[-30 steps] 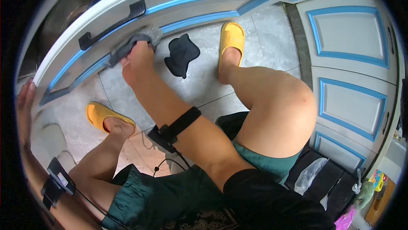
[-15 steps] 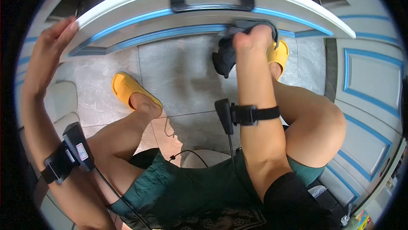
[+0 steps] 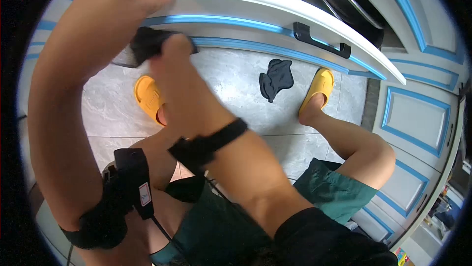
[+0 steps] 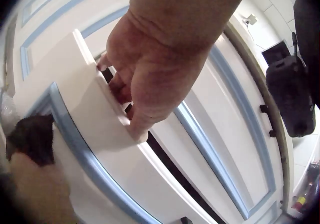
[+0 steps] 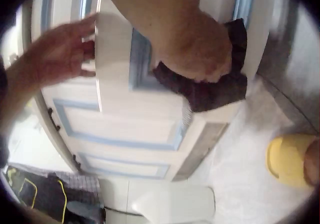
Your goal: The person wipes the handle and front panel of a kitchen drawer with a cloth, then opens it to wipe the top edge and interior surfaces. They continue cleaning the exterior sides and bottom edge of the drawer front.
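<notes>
A white drawer front (image 3: 221,6) with blue trim and a black handle (image 3: 322,44) stands pulled out. My left hand (image 3: 110,8) grips its top edge near the left end; in the left wrist view the fingers of that hand (image 4: 150,76) hook over the rim. Lower down, at the left part of the front, my right hand (image 3: 179,69) holds a bunched dark cloth (image 3: 147,44). The right wrist view has the cloth (image 5: 210,91) spread under the fist against the panel, with a paler mesh-like bit at its lower edge.
A crumpled black cloth-like piece (image 3: 278,79) lies on the grey tile floor, between feet in yellow slippers (image 3: 322,84). Dark pans (image 3: 351,3) show inside the drawer. White and blue cabinets (image 3: 415,123) stand at the right.
My right hand has carried the cloth from left of the handle to the right end, then back to the left end. The left hand stays at the left end's top edge. The view has shifted.
</notes>
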Available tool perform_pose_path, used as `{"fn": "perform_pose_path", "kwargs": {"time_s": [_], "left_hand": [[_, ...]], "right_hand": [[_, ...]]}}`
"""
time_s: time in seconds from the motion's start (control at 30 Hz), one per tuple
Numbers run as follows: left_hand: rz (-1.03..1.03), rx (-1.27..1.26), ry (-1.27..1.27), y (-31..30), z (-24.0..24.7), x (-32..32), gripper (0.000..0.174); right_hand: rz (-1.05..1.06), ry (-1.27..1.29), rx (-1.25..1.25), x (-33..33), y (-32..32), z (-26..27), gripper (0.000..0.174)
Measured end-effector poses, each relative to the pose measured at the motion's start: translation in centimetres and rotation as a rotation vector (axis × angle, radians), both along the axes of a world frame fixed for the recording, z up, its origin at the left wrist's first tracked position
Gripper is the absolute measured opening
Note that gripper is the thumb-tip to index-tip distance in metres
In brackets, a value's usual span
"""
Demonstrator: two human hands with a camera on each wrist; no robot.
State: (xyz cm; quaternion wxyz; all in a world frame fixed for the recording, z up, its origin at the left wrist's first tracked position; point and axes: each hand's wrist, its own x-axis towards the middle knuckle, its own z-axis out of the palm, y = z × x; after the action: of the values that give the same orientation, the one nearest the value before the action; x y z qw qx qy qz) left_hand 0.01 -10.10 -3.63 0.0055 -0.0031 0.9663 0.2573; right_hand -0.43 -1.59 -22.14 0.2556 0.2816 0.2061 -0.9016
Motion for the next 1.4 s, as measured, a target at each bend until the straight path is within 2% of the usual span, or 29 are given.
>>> {"fn": "perform_pose_path", "kwargs": {"time_s": [0.1, 0.13, 0.17, 0.23, 0.27, 0.33, 0.37, 0.4, 0.43, 0.5, 0.57, 0.6, 0.67, 0.73, 0.77, 0.8, 0.87, 0.9, 0.93, 0.97, 1.03, 1.07, 1.13, 1.17, 1.23, 1.27, 1.3, 1.37, 1.4], "left_hand": [[-0.033, 0.058, -0.006, 0.8, 1.2, 0.2, 0.037], [-0.043, 0.073, -0.009, 1.0, 1.6, 0.2, 0.036], [-0.084, -0.016, -0.039, 0.9, 2.2, 0.2, 0.038], [-0.080, -0.030, 0.025, 0.8, 1.6, 0.4, 0.039], [-0.081, -0.037, 0.057, 0.7, 1.4, 0.3, 0.039], [-0.080, -0.072, 0.028, 0.6, 1.5, 0.2, 0.039], [-0.085, -0.087, 0.014, 0.7, 1.6, -0.1, 0.039], [-0.089, -0.093, 0.015, 0.9, 1.9, -0.2, 0.039], [-0.093, -0.099, 0.013, 1.0, 2.0, 0.0, 0.038], [-0.074, -0.075, 0.076, 1.1, 1.4, 0.5, 0.037], [-0.026, -0.021, 0.214, 1.0, 0.3, 1.1, 0.034], [-0.109, -0.112, 0.223, 0.8, 0.4, 1.0, 0.033], [-0.257, -0.306, 0.230, 0.1, 0.8, 0.8, 0.030], [-0.183, -0.212, 0.170, 0.6, 1.3, 1.3, 0.028], [-0.152, -0.165, 0.139, 0.8, 1.5, 1.4, 0.027], [-0.151, -0.195, 0.162, 0.8, 1.2, 1.4, 0.027], [-0.162, -0.259, 0.225, 0.9, 0.9, 1.1, 0.029], [-0.159, -0.219, 0.208, 0.9, 1.1, 0.9, 0.030], [-0.151, -0.180, 0.188, 0.8, 1.1, 0.8, 0.031], [-0.143, -0.137, 0.165, 0.9, 0.8, 0.8, 0.032], [-0.078, -0.090, 0.203, 1.1, 0.2, 0.8, 0.034], [-0.039, -0.064, 0.221, 1.1, 0.1, 0.9, 0.035], [0.108, -0.175, -0.213, 4.5, 6.8, 2.0, 0.034], [0.084, -0.171, -0.172, 4.0, 6.5, 2.3, 0.033], [0.067, -0.172, -0.095, 3.4, 6.0, 2.7, 0.032], [0.073, -0.175, -0.058, 3.3, 5.7, 2.9, 0.034], [0.044, -0.157, -0.031, 3.1, 4.9, 2.7, 0.035], [-0.053, -0.103, 0.021, 1.7, 2.5, 1.6, 0.035], [-0.119, -0.073, 0.051, 1.0, 1.8, 0.8, 0.036]], "right_hand": [[0.027, 0.018, 0.099, -2.2, 5.6, -0.1, 0.036], [-0.004, 0.028, 0.154, -2.9, 8.7, 1.3, 0.037], [-0.110, -0.002, 0.213, -2.7, 11.2, 4.6, 0.038], [-0.163, 0.059, 0.255, -3.9, 16.1, 4.1, 0.040], [-0.212, 0.061, 0.275, -3.8, 16.4, 4.9, 0.040], [-0.228, 0.077, 0.337, -2.9, 12.2, 6.8, 0.041], [-0.214, 0.121, 0.253, -2.1, 9.0, 7.6, 0.044], [-0.227, 0.142, 0.189, -1.4, 6.2, 6.1, 0.031], [-0.233, 0.087, 0.072, -0.5, 2.6, 5.1, 0.033], [-0.047, 0.431, 0.111, 1.0, -2.9, 0.9, 0.037], [-0.030, 0.157, 0.176, 1.0, -2.6, 0.3, 0.039], [-0.026, 0.032, 0.205, 0.6, -2.7, 0.5, 0.040], [-0.004, 0.011, 0.239, 0.2, 2.8, 2.8, 0.042], [-0.031, -0.069, 0.337, -1.1, 8.7, 6.1, 0.041], [-0.096, -0.030, 0.377, -2.2, 11.2, 4.4, 0.040], [-0.164, 0.010, 0.420, -2.6, 11.4, 4.7, 0.039], [-0.172, -0.081, 0.389, -2.3, 9.6, 4.3, 0.035], [-0.127, -0.013, 0.288, -1.6, 7.1, 4.6, 0.033], [-0.082, -0.067, 0.223, -0.9, 4.5, 4.1, 0.029], [0.020, -0.018, 0.053, -0.6, 1.7, 2.0, 0.027], [0.066, 0.140, -0.146, 0.3, -2.6, 1.2, 0.027], [0.094, 0.105, -0.085, 0.5, -2.0, 0.9, 0.027], [0.159, 0.063, 0.028, -0.4, 0.0, -0.3, 0.027], [0.085, -0.018, 0.188, -1.2, 2.4, -1.5, 0.032], [0.004, -0.026, 0.381, -1.9, 8.6, 3.4, 0.039], [-0.142, 0.014, 0.394, -2.8, 11.7, 3.0, 0.038], [-0.187, 0.012, 0.414, -3.7, 14.2, 2.4, 0.037], [-0.250, 0.030, 0.481, -3.7, 15.8, 2.1, 0.036], [-0.259, 0.058, 0.518, -3.2, 14.6, 2.1, 0.036]]}}
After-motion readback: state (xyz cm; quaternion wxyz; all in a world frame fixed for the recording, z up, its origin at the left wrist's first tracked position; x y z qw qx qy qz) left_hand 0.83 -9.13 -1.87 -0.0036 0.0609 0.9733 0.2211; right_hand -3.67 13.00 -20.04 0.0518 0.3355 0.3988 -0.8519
